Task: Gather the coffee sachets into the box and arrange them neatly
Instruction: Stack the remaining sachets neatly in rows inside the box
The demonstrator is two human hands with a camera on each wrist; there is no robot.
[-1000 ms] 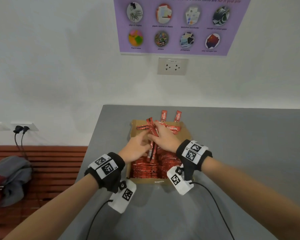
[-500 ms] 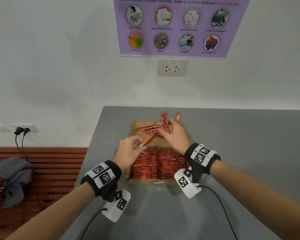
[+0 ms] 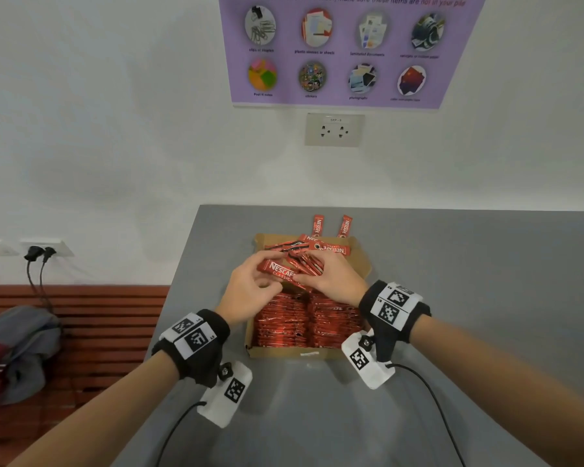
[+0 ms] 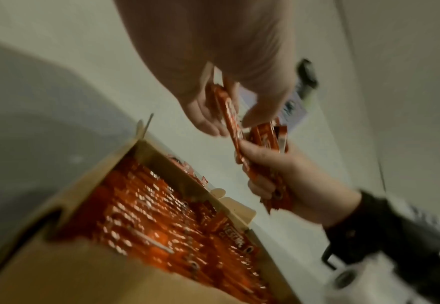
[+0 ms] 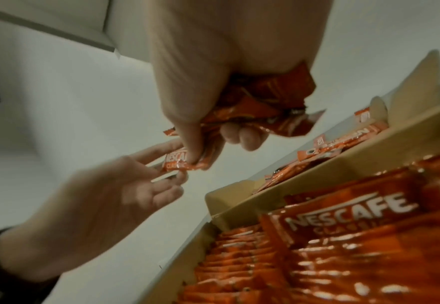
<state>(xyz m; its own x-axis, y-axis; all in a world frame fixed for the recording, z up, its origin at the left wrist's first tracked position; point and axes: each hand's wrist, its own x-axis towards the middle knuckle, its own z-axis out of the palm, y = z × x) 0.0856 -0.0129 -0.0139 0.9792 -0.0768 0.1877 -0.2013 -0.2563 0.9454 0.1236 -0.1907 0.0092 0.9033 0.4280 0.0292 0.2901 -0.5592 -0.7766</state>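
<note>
Sitting against a white wall, a big grey table [image 3: 452, 298] is holding up a brown cardboard box [image 3: 284, 352]. A purple poster [image 3: 351, 48] is hanging on the wall, with a white wall socket [image 3: 334, 129] just under it. Off to the left, a red-brown slatted bench [image 3: 98, 318] is carrying a grey and red bundle of cloth [image 3: 17, 348].

The box is sitting open near the table's left edge. Its near part is packed with two tidy rows of sachets [image 3: 304, 321], red and shiny, lying side by side. At the far end of the box, loose sachets [image 3: 321, 247] are lying crossed over each other in a messy pile. Two more red sachets [image 3: 331, 226] are lying on the table just past the far wall of the box.

Both hands are hovering over the middle of the box, and each arm is wearing a black wrist band with black-and-white square marks.

The right hand [image 3: 334, 281] is gripping a small bunch of sachets [image 5: 260, 107], with its fingers curled round them.

The left hand [image 3: 250, 291] is pinching one end of a single sachet [image 3: 280, 273] between its thumb and fingers, while its other fingers are lying loose. The right thumb is pressing on the other end of this same sachet, so both hands are touching it at once. It is lying flat, up in the air above the tidy rows.
</note>
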